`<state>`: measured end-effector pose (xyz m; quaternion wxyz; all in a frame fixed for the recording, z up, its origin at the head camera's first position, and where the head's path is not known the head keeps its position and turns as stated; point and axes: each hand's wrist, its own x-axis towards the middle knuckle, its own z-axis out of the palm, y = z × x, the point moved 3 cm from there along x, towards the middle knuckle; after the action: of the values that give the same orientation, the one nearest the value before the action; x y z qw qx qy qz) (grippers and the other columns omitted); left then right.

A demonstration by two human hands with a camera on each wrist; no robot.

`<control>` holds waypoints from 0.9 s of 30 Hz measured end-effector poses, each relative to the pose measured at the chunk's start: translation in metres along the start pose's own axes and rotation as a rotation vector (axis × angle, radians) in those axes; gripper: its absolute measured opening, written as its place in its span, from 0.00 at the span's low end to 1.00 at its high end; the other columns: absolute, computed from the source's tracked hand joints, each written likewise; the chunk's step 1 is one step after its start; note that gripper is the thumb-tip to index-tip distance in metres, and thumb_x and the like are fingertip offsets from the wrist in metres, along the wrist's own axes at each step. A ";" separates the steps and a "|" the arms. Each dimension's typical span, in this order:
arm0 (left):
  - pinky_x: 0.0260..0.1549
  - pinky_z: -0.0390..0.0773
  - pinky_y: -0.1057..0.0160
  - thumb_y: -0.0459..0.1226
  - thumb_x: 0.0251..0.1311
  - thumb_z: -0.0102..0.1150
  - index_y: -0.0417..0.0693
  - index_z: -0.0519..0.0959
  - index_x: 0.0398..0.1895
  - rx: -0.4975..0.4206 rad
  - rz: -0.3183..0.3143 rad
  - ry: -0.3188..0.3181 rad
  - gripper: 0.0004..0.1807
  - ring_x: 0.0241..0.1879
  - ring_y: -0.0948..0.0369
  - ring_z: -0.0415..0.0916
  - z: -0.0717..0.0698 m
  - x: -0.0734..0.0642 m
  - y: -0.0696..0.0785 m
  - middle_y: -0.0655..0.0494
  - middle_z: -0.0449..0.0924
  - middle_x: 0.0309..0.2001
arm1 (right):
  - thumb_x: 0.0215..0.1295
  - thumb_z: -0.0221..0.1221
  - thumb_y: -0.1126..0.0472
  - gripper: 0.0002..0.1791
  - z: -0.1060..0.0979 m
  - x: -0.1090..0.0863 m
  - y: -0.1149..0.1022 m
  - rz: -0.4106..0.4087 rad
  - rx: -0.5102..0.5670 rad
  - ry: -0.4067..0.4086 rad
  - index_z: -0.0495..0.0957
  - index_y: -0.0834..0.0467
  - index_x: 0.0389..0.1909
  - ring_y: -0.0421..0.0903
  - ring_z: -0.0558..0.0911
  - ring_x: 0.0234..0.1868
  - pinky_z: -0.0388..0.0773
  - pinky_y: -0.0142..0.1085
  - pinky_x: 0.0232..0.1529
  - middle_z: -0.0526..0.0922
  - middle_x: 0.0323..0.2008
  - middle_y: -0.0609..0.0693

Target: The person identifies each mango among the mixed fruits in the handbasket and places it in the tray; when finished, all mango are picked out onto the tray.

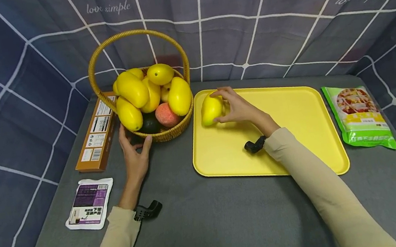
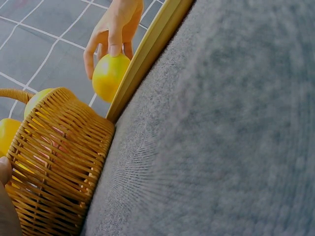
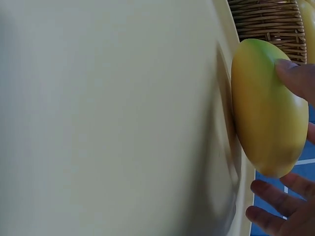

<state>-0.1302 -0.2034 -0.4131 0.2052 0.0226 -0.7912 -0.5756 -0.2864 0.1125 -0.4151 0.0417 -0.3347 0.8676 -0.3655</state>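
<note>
A yellow mango (image 1: 211,110) with a greenish end is pinched between the thumb and fingers of my right hand (image 1: 235,108), over the left part of the yellow tray (image 1: 283,145). The right wrist view shows the thumb on the side of the mango (image 3: 268,108). My left hand (image 1: 136,158) touches the front left of the wicker basket (image 1: 169,134), thumb and fingers spread against its outer wall. In the left wrist view, the thumb (image 2: 5,169) lies on the weave. Several yellow mangoes (image 1: 132,89), a reddish peach (image 1: 167,115) and a dark avocado (image 1: 150,123) fill the basket.
An orange-brown box (image 1: 96,139) stands left of the basket, with a white and purple pouch (image 1: 89,204) nearer the front. Right of the tray lies a green food packet (image 1: 361,116). The basket's tall handle (image 1: 133,32) arches above the fruit. A checked curtain (image 1: 224,40) hangs behind.
</note>
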 end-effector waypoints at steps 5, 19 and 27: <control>0.49 0.68 0.47 0.31 0.66 0.57 0.39 0.40 0.78 -0.002 -0.006 -0.002 0.45 0.68 0.45 0.55 0.000 0.000 0.001 0.41 0.43 0.76 | 0.46 0.76 0.55 0.42 0.000 -0.002 0.002 -0.023 0.007 0.002 0.68 0.56 0.63 0.56 0.65 0.66 0.66 0.51 0.66 0.62 0.65 0.61; 0.50 0.67 0.42 0.31 0.66 0.57 0.38 0.41 0.77 -0.019 0.014 0.001 0.44 0.67 0.44 0.55 -0.001 -0.001 -0.001 0.39 0.43 0.75 | 0.46 0.75 0.57 0.44 0.000 -0.006 0.005 -0.031 0.019 0.006 0.66 0.58 0.65 0.55 0.65 0.64 0.64 0.52 0.68 0.63 0.64 0.60; 0.50 0.67 0.42 0.31 0.66 0.57 0.39 0.41 0.78 -0.018 0.016 -0.001 0.45 0.67 0.45 0.55 0.000 -0.001 0.000 0.39 0.43 0.75 | 0.47 0.75 0.54 0.43 -0.003 -0.007 0.003 0.000 -0.032 0.013 0.67 0.55 0.65 0.58 0.65 0.67 0.64 0.55 0.66 0.61 0.66 0.61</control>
<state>-0.1296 -0.2037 -0.4133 0.2097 0.0143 -0.7864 -0.5809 -0.2831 0.1198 -0.4162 0.0307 -0.3331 0.8735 -0.3537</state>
